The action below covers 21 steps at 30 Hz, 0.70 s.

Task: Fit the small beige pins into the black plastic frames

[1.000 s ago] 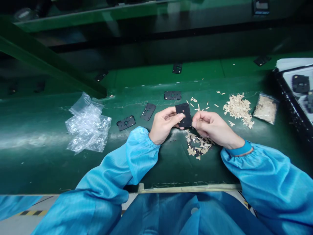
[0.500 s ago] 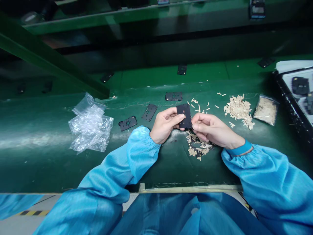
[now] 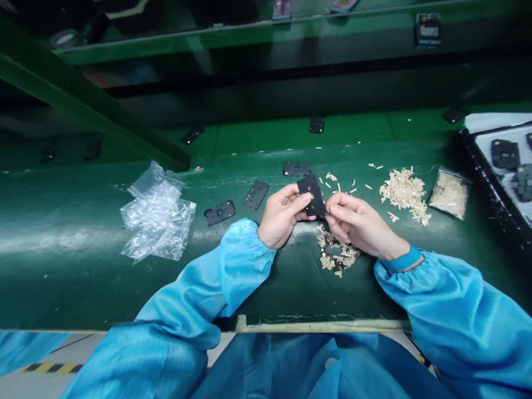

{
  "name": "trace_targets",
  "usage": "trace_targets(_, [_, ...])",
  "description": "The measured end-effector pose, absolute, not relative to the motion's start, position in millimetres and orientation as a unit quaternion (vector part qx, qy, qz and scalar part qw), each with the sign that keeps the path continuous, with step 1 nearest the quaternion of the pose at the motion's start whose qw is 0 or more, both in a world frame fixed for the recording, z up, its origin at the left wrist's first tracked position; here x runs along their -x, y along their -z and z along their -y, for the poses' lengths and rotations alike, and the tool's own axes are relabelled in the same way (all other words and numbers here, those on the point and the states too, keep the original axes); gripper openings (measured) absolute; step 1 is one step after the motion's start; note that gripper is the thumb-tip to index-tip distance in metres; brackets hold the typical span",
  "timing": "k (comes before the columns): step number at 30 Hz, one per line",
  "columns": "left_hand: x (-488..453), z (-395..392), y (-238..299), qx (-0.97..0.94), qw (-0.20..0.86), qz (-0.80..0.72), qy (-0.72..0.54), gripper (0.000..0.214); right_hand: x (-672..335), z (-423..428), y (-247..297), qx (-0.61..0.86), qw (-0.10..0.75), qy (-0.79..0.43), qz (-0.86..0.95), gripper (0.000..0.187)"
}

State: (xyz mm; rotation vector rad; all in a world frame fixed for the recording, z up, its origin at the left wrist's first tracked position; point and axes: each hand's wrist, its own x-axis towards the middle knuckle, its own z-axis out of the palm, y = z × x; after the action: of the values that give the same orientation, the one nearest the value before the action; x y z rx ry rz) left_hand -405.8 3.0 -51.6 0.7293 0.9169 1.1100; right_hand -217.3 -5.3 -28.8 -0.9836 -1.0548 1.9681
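Note:
Between the thumb and fingers of my left hand (image 3: 282, 216) is a flat black plastic phone frame (image 3: 313, 195) with small cut-outs, tilted above the bench. My right hand (image 3: 357, 221) is closed in a pinch at its lower right corner; whatever the fingertips hold is too small to make out. Just below that hand lies a loose heap of small beige strips (image 3: 338, 256) mixed with dark bits. Similar black frames lie nearby: one frame (image 3: 296, 168) behind my left hand, another frame (image 3: 256, 195) to its left, and a third frame (image 3: 219, 213) farther left.
Crumpled clear plastic bags (image 3: 160, 221) lie on the left. On the right are a larger pile of beige pieces (image 3: 405, 194), a filled zip bag (image 3: 450, 193) and a black-edged tray (image 3: 477, 160) with black parts. A green post (image 3: 103, 116) slants down at the back left.
The black frame has turned slightly in my left hand, its top leaning more to the left. My right hand stays pinched at its corner. The whole view has shifted a little.

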Motion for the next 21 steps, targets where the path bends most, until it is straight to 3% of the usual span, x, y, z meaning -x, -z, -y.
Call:
trace_targets(6, [404,-2,51,-0.300,0.693,-0.398,-0.521,0.040,203,-7,30,0.468,0.411,-0.636,0.455,0.030])
trace_targets(9, [402,-2,53,-0.292,0.701,-0.392,-0.519,0.047,198,-35,28,0.530,0.392,-0.528,0.535,0.030])
trace_targets(15, [402,-2,59,-0.307,0.704,-0.387,-0.511,0.047,226,-141,28,0.635,0.256,-0.139,0.716,0.016])
trace_targets(18, [402,-2,63,-0.314,0.703,-0.384,-0.510,0.048,252,-180,33,0.669,0.165,-0.030,0.724,0.041])
trace_targets(21, [402,-2,65,-0.320,0.702,-0.374,-0.514,0.049,264,-198,34,0.701,0.116,-0.021,0.703,0.047])
